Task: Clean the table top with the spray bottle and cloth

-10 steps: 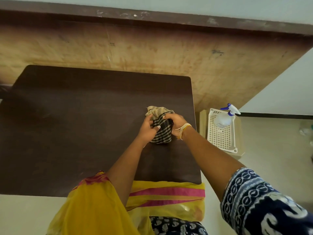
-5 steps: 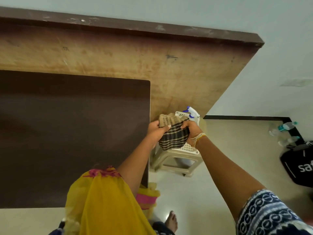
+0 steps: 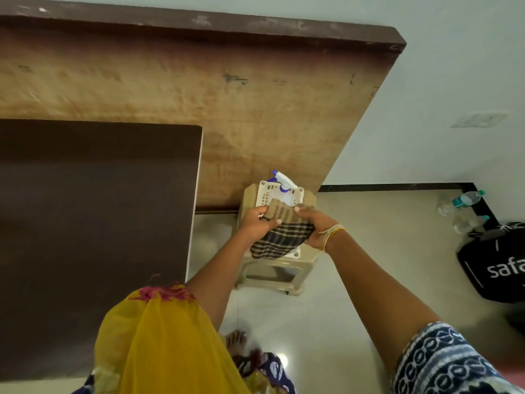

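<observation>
The folded checked cloth (image 3: 279, 235), brown and black, is held between both hands above a white plastic basket (image 3: 265, 193). My left hand (image 3: 257, 224) grips its left end and my right hand (image 3: 315, 227) grips its right end. A white spray bottle (image 3: 284, 182) with a blue nozzle lies in the far part of the basket, partly hidden by the cloth. The dark brown table top (image 3: 93, 223) lies to the left of my hands, apart from the cloth.
The basket sits on a beige plastic stool (image 3: 277, 273) right of the table. A big wooden board (image 3: 199, 103) leans behind. On the floor to the right are a black bag (image 3: 494, 263) and two water bottles (image 3: 466, 200).
Both hands carried the cloth off the table top to the right and now hold it over the basket on the stool. The view swung right with them.
</observation>
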A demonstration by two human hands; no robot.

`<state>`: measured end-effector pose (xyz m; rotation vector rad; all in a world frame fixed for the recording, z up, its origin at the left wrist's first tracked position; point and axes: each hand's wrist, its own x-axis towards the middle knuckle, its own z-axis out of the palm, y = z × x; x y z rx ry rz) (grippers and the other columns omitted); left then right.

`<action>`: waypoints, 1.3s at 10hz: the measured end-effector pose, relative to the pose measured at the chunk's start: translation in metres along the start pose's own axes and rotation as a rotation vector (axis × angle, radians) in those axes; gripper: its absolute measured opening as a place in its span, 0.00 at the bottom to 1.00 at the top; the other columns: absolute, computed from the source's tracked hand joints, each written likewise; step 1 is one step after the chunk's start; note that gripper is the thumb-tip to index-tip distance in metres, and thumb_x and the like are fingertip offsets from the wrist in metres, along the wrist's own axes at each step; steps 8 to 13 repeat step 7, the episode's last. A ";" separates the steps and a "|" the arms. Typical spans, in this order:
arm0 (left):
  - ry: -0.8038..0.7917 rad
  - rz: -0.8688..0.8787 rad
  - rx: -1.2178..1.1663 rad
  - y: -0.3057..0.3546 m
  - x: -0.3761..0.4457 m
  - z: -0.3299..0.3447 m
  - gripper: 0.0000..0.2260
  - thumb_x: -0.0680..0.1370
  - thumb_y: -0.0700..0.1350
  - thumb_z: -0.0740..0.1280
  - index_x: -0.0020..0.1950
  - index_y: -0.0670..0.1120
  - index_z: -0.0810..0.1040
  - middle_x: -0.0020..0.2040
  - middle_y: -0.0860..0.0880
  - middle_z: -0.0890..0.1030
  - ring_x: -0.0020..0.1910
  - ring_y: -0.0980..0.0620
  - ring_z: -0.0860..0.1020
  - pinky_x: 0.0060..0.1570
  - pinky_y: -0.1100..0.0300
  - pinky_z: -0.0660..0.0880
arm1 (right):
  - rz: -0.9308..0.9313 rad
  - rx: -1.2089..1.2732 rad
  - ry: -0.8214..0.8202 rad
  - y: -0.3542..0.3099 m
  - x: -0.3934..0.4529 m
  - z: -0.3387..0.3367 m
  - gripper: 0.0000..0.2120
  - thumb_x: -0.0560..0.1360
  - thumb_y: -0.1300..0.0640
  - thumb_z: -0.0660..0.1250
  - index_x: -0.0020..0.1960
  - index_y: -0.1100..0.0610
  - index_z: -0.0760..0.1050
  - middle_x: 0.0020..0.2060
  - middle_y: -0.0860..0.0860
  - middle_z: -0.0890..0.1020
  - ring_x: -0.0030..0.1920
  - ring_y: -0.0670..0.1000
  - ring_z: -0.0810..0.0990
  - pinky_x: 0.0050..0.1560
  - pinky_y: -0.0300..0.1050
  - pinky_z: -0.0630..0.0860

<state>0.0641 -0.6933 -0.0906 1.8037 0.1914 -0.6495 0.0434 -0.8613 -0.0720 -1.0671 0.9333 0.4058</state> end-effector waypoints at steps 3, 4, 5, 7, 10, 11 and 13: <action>0.050 -0.102 -0.110 -0.088 0.120 0.018 0.20 0.70 0.35 0.76 0.60 0.48 0.80 0.63 0.45 0.78 0.60 0.45 0.79 0.57 0.55 0.78 | -0.101 0.095 0.333 0.062 0.146 -0.026 0.22 0.64 0.62 0.77 0.54 0.60 0.74 0.50 0.57 0.81 0.52 0.62 0.81 0.57 0.62 0.78; 0.121 -0.035 0.015 -0.100 0.144 0.028 0.16 0.70 0.35 0.75 0.53 0.51 0.80 0.63 0.46 0.79 0.61 0.46 0.78 0.62 0.53 0.76 | -0.200 -0.178 0.426 0.079 0.155 -0.027 0.13 0.67 0.55 0.76 0.48 0.58 0.78 0.48 0.57 0.82 0.51 0.61 0.81 0.51 0.56 0.81; 0.092 0.039 0.138 -0.119 0.168 0.033 0.13 0.73 0.35 0.71 0.52 0.51 0.81 0.62 0.46 0.80 0.63 0.46 0.77 0.65 0.51 0.73 | -0.309 -0.589 0.399 0.090 0.175 -0.029 0.10 0.70 0.52 0.73 0.43 0.59 0.80 0.40 0.57 0.82 0.43 0.59 0.81 0.29 0.40 0.74; 0.113 0.159 0.365 -0.113 0.147 0.032 0.16 0.77 0.38 0.67 0.65 0.47 0.77 0.67 0.47 0.77 0.66 0.47 0.74 0.66 0.52 0.71 | -0.369 -1.122 0.516 0.069 0.152 -0.019 0.13 0.77 0.50 0.67 0.56 0.58 0.75 0.46 0.53 0.79 0.43 0.54 0.78 0.42 0.45 0.75; 0.113 0.159 0.365 -0.113 0.147 0.032 0.16 0.77 0.38 0.67 0.65 0.47 0.77 0.67 0.47 0.77 0.66 0.47 0.74 0.66 0.52 0.71 | -0.369 -1.122 0.516 0.069 0.152 -0.019 0.13 0.77 0.50 0.67 0.56 0.58 0.75 0.46 0.53 0.79 0.43 0.54 0.78 0.42 0.45 0.75; 0.113 0.159 0.365 -0.113 0.147 0.032 0.16 0.77 0.38 0.67 0.65 0.47 0.77 0.67 0.47 0.77 0.66 0.47 0.74 0.66 0.52 0.71 | -0.369 -1.122 0.516 0.069 0.152 -0.019 0.13 0.77 0.50 0.67 0.56 0.58 0.75 0.46 0.53 0.79 0.43 0.54 0.78 0.42 0.45 0.75; 0.113 0.159 0.365 -0.113 0.147 0.032 0.16 0.77 0.38 0.67 0.65 0.47 0.77 0.67 0.47 0.77 0.66 0.47 0.74 0.66 0.52 0.71 | -0.369 -1.122 0.516 0.069 0.152 -0.019 0.13 0.77 0.50 0.67 0.56 0.58 0.75 0.46 0.53 0.79 0.43 0.54 0.78 0.42 0.45 0.75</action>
